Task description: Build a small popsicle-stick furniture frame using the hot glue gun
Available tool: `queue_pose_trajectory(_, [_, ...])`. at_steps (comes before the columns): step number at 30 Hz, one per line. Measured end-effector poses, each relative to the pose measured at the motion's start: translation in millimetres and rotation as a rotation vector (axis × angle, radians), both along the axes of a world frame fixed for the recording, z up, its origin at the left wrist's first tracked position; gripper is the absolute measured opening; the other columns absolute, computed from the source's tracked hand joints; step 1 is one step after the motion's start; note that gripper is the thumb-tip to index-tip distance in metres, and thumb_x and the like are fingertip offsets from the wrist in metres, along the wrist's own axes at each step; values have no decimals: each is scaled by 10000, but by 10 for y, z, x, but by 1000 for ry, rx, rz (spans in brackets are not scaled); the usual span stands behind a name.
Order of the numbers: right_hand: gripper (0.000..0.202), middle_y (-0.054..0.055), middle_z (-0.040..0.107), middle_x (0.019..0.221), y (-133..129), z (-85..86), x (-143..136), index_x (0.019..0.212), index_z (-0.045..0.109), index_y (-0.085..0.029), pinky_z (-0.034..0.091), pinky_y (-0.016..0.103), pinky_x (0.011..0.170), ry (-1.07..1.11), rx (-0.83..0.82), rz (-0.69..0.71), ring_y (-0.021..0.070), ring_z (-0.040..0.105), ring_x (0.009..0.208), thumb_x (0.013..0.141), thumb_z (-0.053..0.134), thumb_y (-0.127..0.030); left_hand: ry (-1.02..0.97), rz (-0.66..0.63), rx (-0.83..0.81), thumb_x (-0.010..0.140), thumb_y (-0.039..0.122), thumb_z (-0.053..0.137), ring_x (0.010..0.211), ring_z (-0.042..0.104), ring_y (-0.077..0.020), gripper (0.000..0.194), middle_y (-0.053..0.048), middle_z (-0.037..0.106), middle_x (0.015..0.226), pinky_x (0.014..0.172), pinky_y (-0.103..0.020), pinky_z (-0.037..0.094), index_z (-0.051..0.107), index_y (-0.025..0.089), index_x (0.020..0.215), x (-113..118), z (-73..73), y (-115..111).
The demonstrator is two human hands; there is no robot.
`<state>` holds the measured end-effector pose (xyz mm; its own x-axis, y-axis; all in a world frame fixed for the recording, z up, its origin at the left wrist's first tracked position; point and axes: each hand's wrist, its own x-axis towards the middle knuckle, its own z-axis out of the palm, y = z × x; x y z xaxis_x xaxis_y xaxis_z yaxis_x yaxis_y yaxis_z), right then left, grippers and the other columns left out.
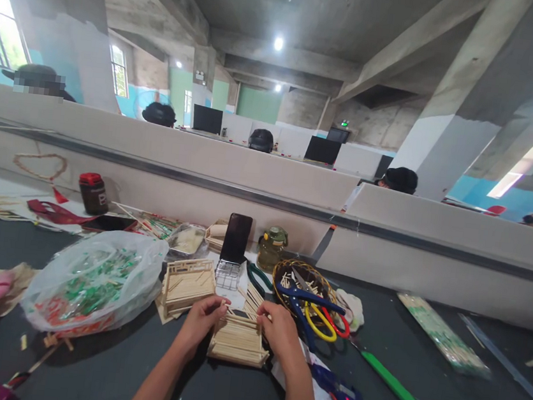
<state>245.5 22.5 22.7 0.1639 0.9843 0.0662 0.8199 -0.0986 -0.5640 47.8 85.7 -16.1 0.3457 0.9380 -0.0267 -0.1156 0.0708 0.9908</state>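
A small box-like frame of thin wooden sticks [238, 341] rests on the dark table between my hands. My left hand [205, 318] is at its upper left corner, thumb and fingers pinched together; what they hold is too small to name. My right hand [278, 330] is at the upper right corner, its fingers closed on the frame's edge. A second stick structure [188, 281] stands just beyond my left hand. Loose sticks [251, 301] lie behind the frame, near a phone [236, 238] propped on a wire stand.
A plastic bag of green wrappers [93, 283] sits left. Right are a basket [305, 281] with scissors, a green-handled tool [393, 381] and a blue glue gun [340, 395]. A white partition [179, 158] crosses behind; people's heads show beyond.
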Motion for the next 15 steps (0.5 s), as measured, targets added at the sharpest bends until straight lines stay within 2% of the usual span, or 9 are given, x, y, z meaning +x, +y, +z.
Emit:
queue_pose_trajectory(6, [165, 14, 665, 809, 6, -28, -20, 776, 651, -214, 337, 226, 701, -24, 26, 16, 151, 560, 813, 760, 517, -119, 8, 13, -28, 618, 448, 755, 639, 577, -150, 395, -57, 678, 736, 570, -232, 429, 712, 138, 858, -9, 1, -2])
queue_pose_trajectory(15, [154, 4, 658, 804, 17, -82, -1, 779, 641, -215, 333, 219, 690, -22, 27, 37, 147, 562, 802, 766, 513, -130, -44, 4, -71, 589, 414, 783, 631, 573, -133, 372, -55, 673, 723, 580, -219, 435, 703, 130, 815, 10, 67, -41])
